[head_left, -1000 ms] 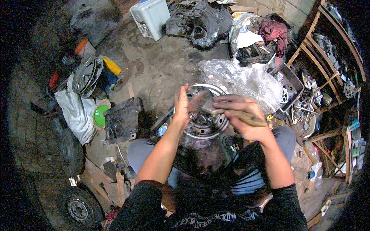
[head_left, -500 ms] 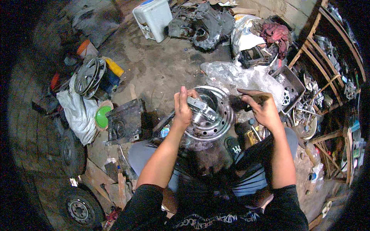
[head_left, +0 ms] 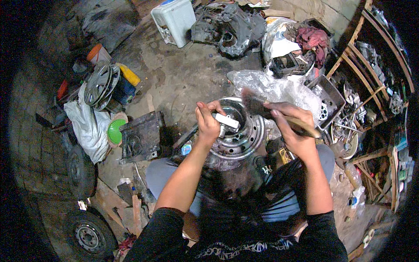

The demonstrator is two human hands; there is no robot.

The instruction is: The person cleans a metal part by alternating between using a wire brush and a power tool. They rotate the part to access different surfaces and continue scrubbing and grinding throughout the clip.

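Clamped in left hand (head_left: 208, 124), silvery blocky metal part (head_left: 227, 120) could drop onto grey steel wheel (head_left: 244, 147) — if tan wooden-handled brush (head_left: 305, 127) clenched in right hand (head_left: 297, 139) jars it.

Compared with a second ago, we find the right hand (head_left: 299, 131) drawn back to the right from over the wheel rim (head_left: 242, 149), and the brush (head_left: 303, 125) in its grip (its head now a dark smear of motion) has swung off the metal part (head_left: 228, 121) toward the rim's upper right edge. Since half a second ago, we also see that part turned in the left hand (head_left: 208, 122), showing a bright, pale face where a greyer side had shown
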